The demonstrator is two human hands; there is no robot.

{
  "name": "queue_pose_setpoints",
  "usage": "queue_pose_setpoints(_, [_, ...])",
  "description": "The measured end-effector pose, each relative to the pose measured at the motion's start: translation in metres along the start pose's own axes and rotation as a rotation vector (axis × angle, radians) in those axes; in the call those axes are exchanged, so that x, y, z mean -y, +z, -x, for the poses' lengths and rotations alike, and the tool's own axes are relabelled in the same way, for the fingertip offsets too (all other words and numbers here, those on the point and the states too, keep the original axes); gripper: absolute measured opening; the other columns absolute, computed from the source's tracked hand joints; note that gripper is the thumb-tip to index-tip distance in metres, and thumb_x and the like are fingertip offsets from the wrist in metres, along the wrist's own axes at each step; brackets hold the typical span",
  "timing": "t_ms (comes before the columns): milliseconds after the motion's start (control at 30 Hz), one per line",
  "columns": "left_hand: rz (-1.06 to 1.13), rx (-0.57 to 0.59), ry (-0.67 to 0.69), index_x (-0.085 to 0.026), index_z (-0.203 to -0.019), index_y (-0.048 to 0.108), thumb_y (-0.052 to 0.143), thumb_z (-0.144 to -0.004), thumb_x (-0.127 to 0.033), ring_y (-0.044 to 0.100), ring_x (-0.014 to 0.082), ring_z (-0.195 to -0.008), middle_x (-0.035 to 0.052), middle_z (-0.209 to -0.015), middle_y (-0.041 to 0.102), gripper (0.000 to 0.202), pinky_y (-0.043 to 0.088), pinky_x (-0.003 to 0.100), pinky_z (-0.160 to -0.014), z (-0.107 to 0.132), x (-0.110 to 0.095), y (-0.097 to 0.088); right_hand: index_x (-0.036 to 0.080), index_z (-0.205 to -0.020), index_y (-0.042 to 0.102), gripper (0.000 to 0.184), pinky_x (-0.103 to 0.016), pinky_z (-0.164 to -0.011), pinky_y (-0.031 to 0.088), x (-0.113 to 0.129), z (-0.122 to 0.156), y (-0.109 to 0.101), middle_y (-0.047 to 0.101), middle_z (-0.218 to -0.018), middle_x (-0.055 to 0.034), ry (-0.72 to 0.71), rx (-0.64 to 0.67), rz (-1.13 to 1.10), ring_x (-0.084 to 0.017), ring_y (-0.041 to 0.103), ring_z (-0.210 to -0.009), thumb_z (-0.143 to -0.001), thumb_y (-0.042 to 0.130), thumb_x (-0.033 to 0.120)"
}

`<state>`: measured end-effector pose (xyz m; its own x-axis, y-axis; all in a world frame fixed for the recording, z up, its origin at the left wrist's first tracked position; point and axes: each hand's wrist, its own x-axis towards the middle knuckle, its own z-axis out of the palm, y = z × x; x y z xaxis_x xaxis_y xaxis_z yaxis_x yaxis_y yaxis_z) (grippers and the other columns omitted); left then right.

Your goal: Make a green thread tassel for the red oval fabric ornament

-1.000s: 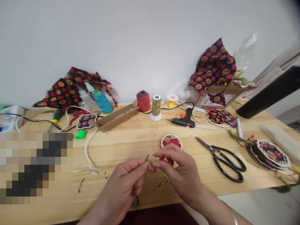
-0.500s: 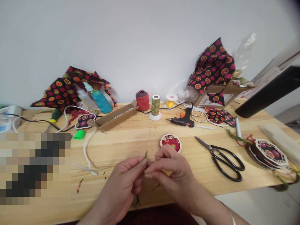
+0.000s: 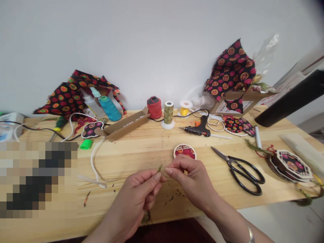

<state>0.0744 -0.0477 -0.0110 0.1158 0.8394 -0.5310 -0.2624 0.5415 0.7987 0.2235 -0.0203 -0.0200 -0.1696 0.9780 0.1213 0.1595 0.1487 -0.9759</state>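
Observation:
My left hand (image 3: 141, 192) is closed, thumb and forefinger pinching a small bundle of olive-green threads (image 3: 160, 168). Loose ends stick up above the fingertips, and a greenish tuft (image 3: 146, 217) hangs out below the palm. Close to it on the right, my right hand (image 3: 191, 180) has thumb and forefinger pressed together. Whatever lies in that pinch is too fine to make out. Just behind the right hand lies a round wooden-framed ornament (image 3: 184, 152) with red patterned fabric, partly covered by the knuckles.
Black-handled scissors (image 3: 243, 173) lie to the right, beside a stack of fabric-filled frames (image 3: 293, 165). Behind are a glue gun (image 3: 198, 129), an olive thread spool (image 3: 168, 114), a red spool (image 3: 154, 108) and an open cardboard box (image 3: 128, 126). A white cable (image 3: 93, 158) curves at left.
My right hand has drawn up and slightly away from the left fingertips, leaving a small gap. My left hand keeps its pinch on the threads, turned slightly.

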Motion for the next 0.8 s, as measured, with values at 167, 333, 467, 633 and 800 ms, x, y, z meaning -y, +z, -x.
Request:
queue_pose_setpoints(167, [0.003, -0.008, 0.012, -0.015, -0.059, 0.064, 0.069, -0.073, -0.030, 0.023, 0.0043, -0.044, -0.0057, -0.052, 0.042, 0.021, 0.016, 0.016, -0.039, 0.002, 0.000, 0.000, 0.016, -0.055, 0.057, 0.021, -0.022, -0.052, 0.036, -0.002, 0.001, -0.003, 0.047, -0.055, 0.0039, -0.030, -0.040, 0.050, -0.009, 0.043, -0.054, -0.075, 0.062, 0.018])
queue_pose_setpoints(333, [0.012, -0.027, 0.010, -0.014, -0.061, 0.066, 0.070, -0.072, -0.030, 0.023, 0.0034, -0.042, -0.0062, -0.051, 0.042, 0.020, 0.016, 0.016, -0.039, 0.002, 0.001, -0.002, 0.016, -0.058, 0.058, 0.020, -0.023, -0.055, 0.038, -0.001, 0.002, -0.011, 0.050, -0.059, 0.0023, -0.122, -0.134, 0.101, -0.011, 0.047, -0.058, -0.078, 0.061, 0.016])
queue_pose_setpoints(467, [0.008, -0.052, 0.005, -0.013, -0.064, 0.068, 0.070, -0.072, -0.030, 0.024, 0.0029, -0.042, -0.0062, -0.051, 0.043, 0.019, 0.016, 0.015, -0.039, 0.000, 0.000, -0.004, 0.017, -0.062, 0.061, 0.018, -0.025, -0.058, 0.039, 0.007, 0.002, -0.025, 0.056, -0.064, 0.0002, -0.232, -0.255, 0.151, -0.012, 0.051, -0.063, -0.080, 0.061, 0.014])
queue_pose_setpoints(633, [0.031, -0.106, 0.006, -0.013, -0.064, 0.068, 0.073, -0.068, -0.030, 0.025, 0.0023, -0.041, -0.0054, -0.052, 0.046, 0.018, 0.017, 0.014, -0.038, -0.001, -0.001, -0.007, 0.020, -0.069, 0.060, 0.014, -0.027, -0.060, 0.039, 0.018, 0.005, -0.048, 0.056, -0.069, 0.0008, -0.315, -0.464, 0.250, -0.013, 0.051, -0.065, -0.081, 0.061, 0.013])
queue_pose_setpoints(800, [0.085, -0.178, 0.107, -0.014, -0.067, 0.069, 0.073, -0.067, -0.028, 0.026, 0.0023, -0.041, -0.0036, -0.055, 0.051, 0.015, 0.019, 0.013, -0.038, -0.002, -0.004, -0.012, 0.022, -0.076, 0.062, 0.013, -0.030, -0.063, 0.042, 0.033, 0.013, -0.059, 0.057, -0.074, -0.0007, -0.444, -0.382, 0.465, -0.015, 0.053, -0.071, -0.080, 0.061, 0.010])
